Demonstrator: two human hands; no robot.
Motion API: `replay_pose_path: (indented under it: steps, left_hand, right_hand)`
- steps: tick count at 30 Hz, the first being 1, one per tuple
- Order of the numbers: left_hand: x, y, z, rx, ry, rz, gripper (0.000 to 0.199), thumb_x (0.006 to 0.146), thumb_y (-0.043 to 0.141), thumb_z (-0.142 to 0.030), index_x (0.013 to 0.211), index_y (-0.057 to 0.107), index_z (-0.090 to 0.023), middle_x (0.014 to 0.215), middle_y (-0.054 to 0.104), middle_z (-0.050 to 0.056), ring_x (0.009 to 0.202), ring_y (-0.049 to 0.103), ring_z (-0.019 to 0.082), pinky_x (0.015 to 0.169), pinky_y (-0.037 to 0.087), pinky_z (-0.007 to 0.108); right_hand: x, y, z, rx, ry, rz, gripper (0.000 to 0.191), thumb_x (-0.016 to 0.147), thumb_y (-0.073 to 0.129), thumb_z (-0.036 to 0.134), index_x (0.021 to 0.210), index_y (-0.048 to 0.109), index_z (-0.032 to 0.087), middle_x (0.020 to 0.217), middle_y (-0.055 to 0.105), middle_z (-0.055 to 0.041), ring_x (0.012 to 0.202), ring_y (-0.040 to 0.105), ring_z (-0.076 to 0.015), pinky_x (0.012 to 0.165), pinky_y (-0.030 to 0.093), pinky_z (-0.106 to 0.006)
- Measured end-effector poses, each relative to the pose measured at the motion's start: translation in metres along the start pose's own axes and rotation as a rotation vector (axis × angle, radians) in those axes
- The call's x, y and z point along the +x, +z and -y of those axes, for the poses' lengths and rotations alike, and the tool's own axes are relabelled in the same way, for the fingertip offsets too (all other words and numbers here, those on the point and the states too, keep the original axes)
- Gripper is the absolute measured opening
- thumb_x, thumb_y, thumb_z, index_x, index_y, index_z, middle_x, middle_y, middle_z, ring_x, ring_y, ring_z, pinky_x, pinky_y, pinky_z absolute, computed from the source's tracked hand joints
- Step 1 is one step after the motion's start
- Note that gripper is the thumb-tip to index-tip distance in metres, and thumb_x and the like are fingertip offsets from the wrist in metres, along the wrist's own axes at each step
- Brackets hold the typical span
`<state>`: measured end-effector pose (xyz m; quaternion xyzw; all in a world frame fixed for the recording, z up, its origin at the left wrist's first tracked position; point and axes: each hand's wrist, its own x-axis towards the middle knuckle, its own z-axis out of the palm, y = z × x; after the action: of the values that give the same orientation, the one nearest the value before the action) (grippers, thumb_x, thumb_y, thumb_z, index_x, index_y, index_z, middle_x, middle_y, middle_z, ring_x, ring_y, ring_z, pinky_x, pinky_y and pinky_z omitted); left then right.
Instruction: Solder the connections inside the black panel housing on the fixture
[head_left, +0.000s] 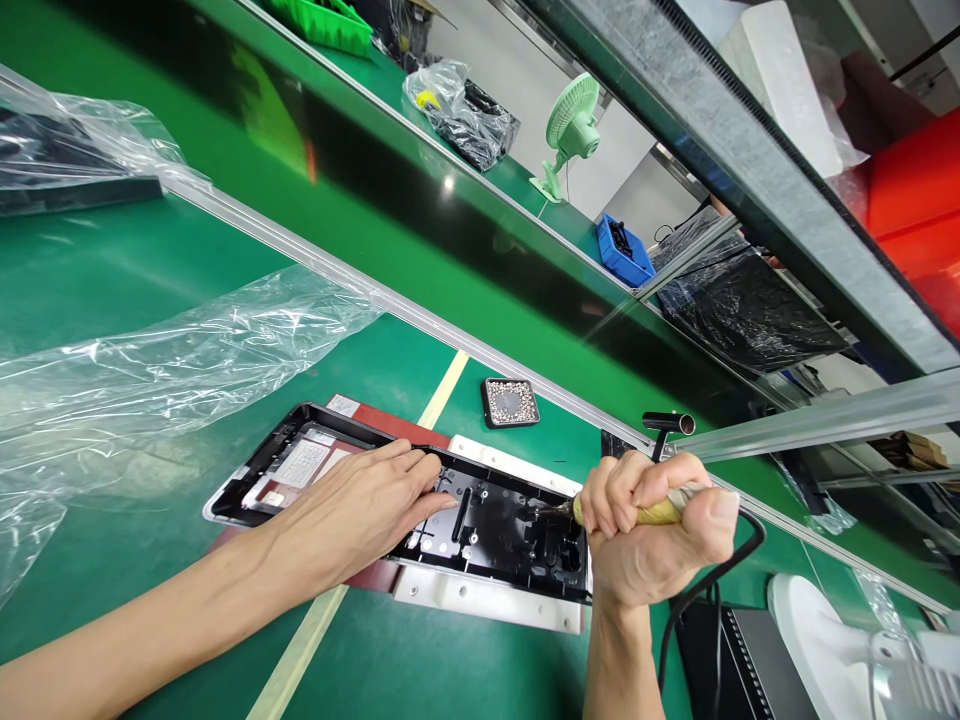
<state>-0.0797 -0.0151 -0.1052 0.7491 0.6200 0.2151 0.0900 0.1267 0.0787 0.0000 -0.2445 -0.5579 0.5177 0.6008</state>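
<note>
My right hand is wrapped round the yellow, tape-like handle of a soldering iron. Its metal tip points left, down into a long black plastic housing; whether it touches the floor of the housing I cannot tell. Across the middle of that housing lies my left hand, palm down, fingers stretched toward the far rim and thumb apart. White fixture blocks flank the housing, with a reddish-brown board beneath. A small black tray of tiny metal parts sits behind it.
Clear plastic film covers the left of the green bench. A black tubular holder stands behind my right hand, and a black cable loops beside it. A white fan is at the lower right. A metal rail crosses behind.
</note>
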Motion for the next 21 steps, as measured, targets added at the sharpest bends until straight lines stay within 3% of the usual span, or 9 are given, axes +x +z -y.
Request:
replay_pose_path:
  steps: [21]
  left_hand:
    - [0.0019,-0.0027,-0.0023,0.013,0.036,-0.050,0.035,0.102,0.046,-0.044,0.078,0.045,-0.019,0.069,0.051,0.001,0.069,0.054,0.019,0.059,0.026,0.031]
  right_hand:
    - [0.0016,0.0014,0.0001,0.011,0.015,-0.003,0.048,0.095,0.043,0.047,0.060,0.038,0.015,0.042,0.029,0.0045,0.032,0.028,-0.0069,0.030,0.029,-0.017]
